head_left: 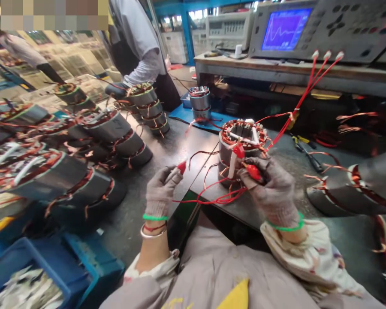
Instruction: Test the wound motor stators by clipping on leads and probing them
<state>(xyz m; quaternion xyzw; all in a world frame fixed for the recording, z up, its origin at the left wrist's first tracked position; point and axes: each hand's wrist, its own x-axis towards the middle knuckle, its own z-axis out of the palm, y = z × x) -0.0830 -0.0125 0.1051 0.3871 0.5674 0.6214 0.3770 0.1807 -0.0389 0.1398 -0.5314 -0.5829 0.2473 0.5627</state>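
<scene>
Lower left, beside the counter's near left corner: blue bin (45,253) of pale scraps (27,287); what it stands on, can't tell.

Both hands gloved, above the counter (170,150) near the middle of its near edge. Left hand (161,186) nearly closed, fingertips pinching a red-ended clip (181,166) that points up, well apart from the core. Right hand (273,180) has its fingers curled on a red-covered clip (253,172), right against the core's near side; exact contact hidden by the glove.

Red lead (223,199) lies in loose loops between the hands. Just beyond — the wound core (225,150), upright, inward from the near edge, copper and red windings round its top, white sleeving across the opening. A white tube (232,165) hangs down its front.

Toward the left edge: upright stacks of similar cores (69,176), copper tails sticking out. Right edge: another stack (366,189), with hand tools (309,154) lying between it and the wound core.

Far edge: blue mat (180,114) bearing a small core stack (200,102). Past that, a shelf (225,66) with an instrument (328,32) — waveform on screen, red cables (304,96) running from its sockets down beside the wound core. Co-worker (138,47) stands beyond, far left.
</scene>
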